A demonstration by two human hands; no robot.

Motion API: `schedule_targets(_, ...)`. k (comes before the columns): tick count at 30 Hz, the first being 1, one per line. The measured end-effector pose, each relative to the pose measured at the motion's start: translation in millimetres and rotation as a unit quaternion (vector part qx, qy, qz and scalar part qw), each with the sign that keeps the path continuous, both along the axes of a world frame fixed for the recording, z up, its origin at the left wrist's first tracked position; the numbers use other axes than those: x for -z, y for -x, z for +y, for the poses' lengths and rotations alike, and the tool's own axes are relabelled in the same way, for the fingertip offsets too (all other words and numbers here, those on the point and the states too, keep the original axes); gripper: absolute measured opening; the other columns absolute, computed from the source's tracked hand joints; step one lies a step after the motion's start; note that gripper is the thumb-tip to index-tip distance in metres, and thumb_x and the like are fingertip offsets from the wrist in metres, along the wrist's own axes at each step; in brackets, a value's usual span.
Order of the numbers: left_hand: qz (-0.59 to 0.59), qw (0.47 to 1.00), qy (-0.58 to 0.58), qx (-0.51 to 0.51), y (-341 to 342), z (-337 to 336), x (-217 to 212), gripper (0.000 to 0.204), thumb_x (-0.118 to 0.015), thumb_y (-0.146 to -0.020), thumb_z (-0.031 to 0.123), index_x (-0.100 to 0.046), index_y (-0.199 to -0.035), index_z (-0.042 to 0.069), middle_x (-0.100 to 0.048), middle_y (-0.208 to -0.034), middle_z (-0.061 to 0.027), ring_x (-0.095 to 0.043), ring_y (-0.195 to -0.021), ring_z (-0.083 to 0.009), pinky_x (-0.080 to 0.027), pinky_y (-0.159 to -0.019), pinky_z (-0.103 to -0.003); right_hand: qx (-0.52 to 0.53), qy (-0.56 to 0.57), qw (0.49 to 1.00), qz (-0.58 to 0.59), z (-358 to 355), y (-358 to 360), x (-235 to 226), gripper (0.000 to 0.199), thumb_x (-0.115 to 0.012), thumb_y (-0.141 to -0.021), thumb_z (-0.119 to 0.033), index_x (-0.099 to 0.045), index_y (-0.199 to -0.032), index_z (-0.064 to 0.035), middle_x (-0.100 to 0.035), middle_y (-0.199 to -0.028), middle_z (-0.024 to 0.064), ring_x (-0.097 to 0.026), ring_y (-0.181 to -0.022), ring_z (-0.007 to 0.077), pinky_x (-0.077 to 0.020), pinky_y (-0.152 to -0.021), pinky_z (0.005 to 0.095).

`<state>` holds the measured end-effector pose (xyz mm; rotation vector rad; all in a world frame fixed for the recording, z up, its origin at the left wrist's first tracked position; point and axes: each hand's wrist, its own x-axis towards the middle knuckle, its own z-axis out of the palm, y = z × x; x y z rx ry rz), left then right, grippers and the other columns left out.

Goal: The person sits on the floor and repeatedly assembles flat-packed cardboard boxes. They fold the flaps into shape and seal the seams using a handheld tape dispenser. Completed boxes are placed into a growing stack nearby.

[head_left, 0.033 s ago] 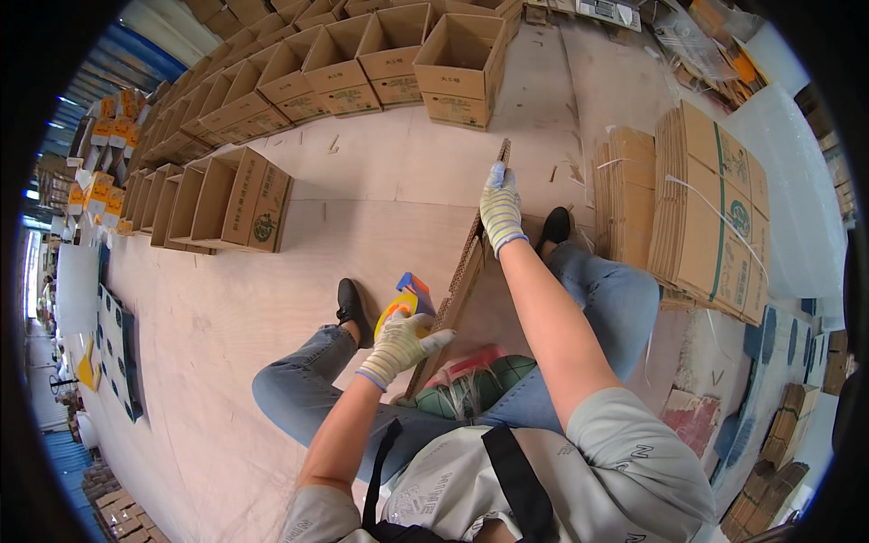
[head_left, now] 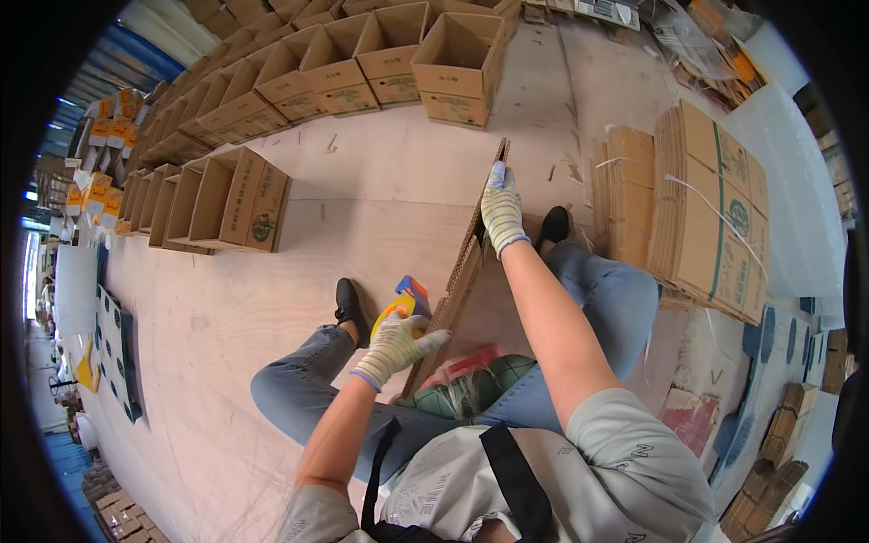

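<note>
My right hand (head_left: 503, 210), in a striped knit glove, grips the far upper edge of a folded cardboard carton (head_left: 459, 288). The carton stands on edge between my legs and slants toward my left knee. My left hand (head_left: 395, 346), gloved the same way, is closed around a yellow, blue and orange tape dispenser (head_left: 414, 291). Its thumb points right, close by the carton's near edge; whether it touches cannot be told. A green bundle (head_left: 466, 389) with a red-pink part lies between my thighs, under the carton's near end.
Rows of opened cartons (head_left: 389, 54) stand across the far left, with a shorter row (head_left: 231, 199) nearer. Strapped stacks of flat cartons (head_left: 701, 208) are at my right. A dark pallet (head_left: 119, 353) lies far left, and cardboard scraps (head_left: 572, 170) litter the pale floor.
My left hand with the tape dispenser has shifted very slightly left, and the whole view has moved a little. Otherwise nothing visibly differs.
</note>
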<state>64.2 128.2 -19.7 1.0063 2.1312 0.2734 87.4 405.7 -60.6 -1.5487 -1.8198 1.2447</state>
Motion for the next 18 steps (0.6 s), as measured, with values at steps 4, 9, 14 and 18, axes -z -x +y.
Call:
schedule_targets(4, -0.040, 0.999, 0.022, 0.001, 15.3, -36.8, 7.1, 0.047, -0.055, -0.080, 0.053, -0.070, -0.092, 0.010, -0.053, -0.107, -0.0260, -0.054, -0.101, -0.0378, -0.044, -0.088, -0.042, -0.160, -0.080, 0.982, -0.053, 27.9, -38.7, 12.5, 0.082, -0.038, -0.087, -0.061, -0.031, -0.137, 0.0040, -0.048, -0.125, 0.0305, -0.046, -0.117, 0.0427, -0.0377, -0.099, 0.0415)
schedule_targets(9, 0.139, 0.990, 0.008, -0.011, 9.8, -61.0, 37.9, 0.039, -0.055, -0.082, 0.047, -0.068, -0.084, 0.011, -0.058, -0.094, -0.0224, -0.059, -0.082, -0.0353, -0.047, -0.074, -0.044, -0.281, -0.073, 0.953, -0.081, 81.4, -60.5, 38.8, 0.088, -0.041, -0.084, -0.064, -0.024, -0.141, 0.0004, -0.049, -0.123, 0.0316, -0.047, -0.117, 0.0427, -0.0384, -0.098, 0.0421)
schedule_targets(14, 0.080, 0.990, -0.112, -0.031, -23.7, -20.4, 11.2, 0.046, -0.058, -0.080, 0.053, -0.068, -0.089, 0.009, -0.058, -0.095, -0.0249, -0.056, -0.089, -0.0380, -0.045, -0.081, -0.043, -0.187, 0.004, 0.978, -0.097, 29.8, -39.2, 11.2, 0.092, -0.031, -0.084, -0.069, -0.013, -0.145, -0.0027, -0.047, -0.126, 0.0310, -0.045, -0.119, 0.0419, -0.0345, -0.102, 0.0415)
schedule_targets(18, 0.062, 0.995, -0.072, 0.003, -24.3, -9.2, 12.0, 0.053, -0.056, -0.081, 0.054, -0.067, -0.096, 0.004, -0.057, -0.098, -0.0271, -0.054, -0.098, -0.0404, -0.043, -0.087, -0.044, -0.207, 0.041, 0.976, -0.062, 34.0, -45.0, 6.7, 0.090, -0.030, -0.086, -0.068, -0.010, -0.146, -0.0040, -0.042, -0.132, 0.0305, -0.040, -0.124, 0.0402, -0.0319, -0.104, 0.0403)
